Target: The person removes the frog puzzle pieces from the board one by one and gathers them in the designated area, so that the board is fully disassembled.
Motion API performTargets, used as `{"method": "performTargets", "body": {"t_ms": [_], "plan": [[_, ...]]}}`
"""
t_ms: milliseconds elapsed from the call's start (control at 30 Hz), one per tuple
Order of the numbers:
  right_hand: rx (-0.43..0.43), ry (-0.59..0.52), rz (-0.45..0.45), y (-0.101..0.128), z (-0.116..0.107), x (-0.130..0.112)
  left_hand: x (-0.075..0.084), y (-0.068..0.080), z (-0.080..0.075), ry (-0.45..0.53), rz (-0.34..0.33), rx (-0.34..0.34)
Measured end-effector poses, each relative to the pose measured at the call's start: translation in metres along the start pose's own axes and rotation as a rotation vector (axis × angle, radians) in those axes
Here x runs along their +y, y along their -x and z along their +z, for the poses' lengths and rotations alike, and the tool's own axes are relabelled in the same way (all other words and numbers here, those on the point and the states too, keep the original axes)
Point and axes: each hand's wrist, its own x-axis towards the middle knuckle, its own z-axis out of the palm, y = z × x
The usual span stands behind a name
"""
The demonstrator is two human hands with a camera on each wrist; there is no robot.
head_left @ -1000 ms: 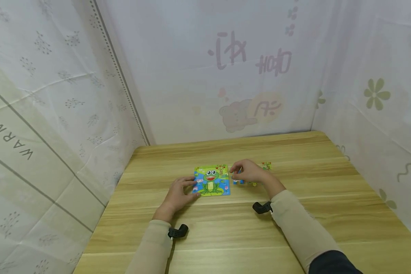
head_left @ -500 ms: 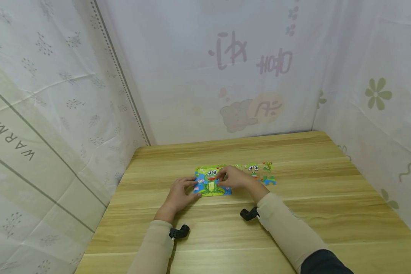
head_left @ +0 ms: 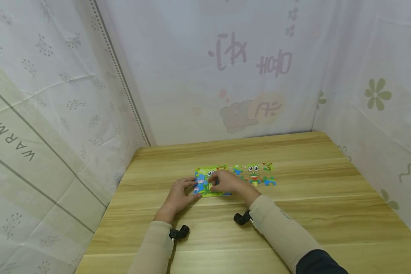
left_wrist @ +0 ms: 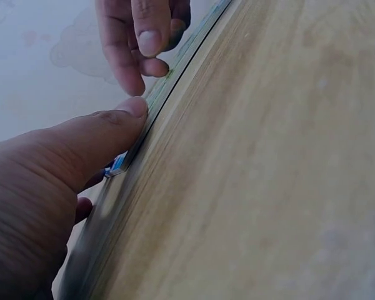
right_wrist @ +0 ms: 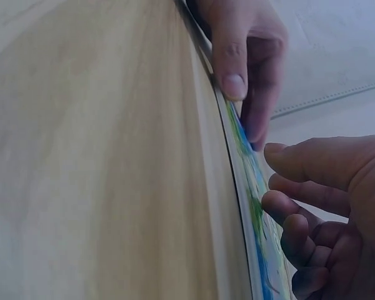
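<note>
A square frog puzzle board [head_left: 200, 188] in green and blue lies flat on the table. My left hand [head_left: 178, 194] holds its left side, the thumb [left_wrist: 128, 112] at the near edge and the fingers at the left edge. Over the middle of the board hovers my right hand [head_left: 226, 180], covering much of the frog. In the right wrist view its thumb [right_wrist: 300, 162] and fingers are bent and apart, with nothing visible between them. Whether these fingertips touch the board, I cannot tell.
Several loose puzzle pieces lie right of the board, among them one with the frog's eyes [head_left: 253, 168], a corner piece [head_left: 268, 166] and a blue-green piece [head_left: 269, 181]. The wooden table [head_left: 209, 236] is bounded by patterned curtains [head_left: 191, 76] behind and at both sides.
My right hand has moved left from the loose pieces to the middle of the board, uncovering those pieces. The left hand and the board have stayed in place.
</note>
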Motion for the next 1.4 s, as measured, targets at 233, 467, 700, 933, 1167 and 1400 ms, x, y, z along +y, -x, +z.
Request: {"method": "performTargets", "body": {"t_ms": [233,467,700,933,1167,1400], "plan": [[-0.024,0.001,-0.017,-0.009,0.01,-0.002,0.0,0.0,-0.001,0.014,0.006,0.003],[0.012,0.065,0.03,-0.012,0.018,-0.006,-0.001,-0.001,0.0,0.011,0.023,0.005],[0.033,0.09,0.054,-0.014,0.02,-0.01,0.001,0.0,0.0,0.014,0.037,0.019],[0.008,0.062,0.072,-0.014,0.019,-0.014,0.002,0.001,0.0,0.013,0.04,0.028],[0.008,0.046,0.097,-0.014,0.02,-0.016,0.001,0.0,-0.001,0.01,0.043,0.028],[0.009,0.012,0.122,-0.015,0.021,-0.015,0.001,0.0,-0.001,0.01,0.034,0.011]]}}
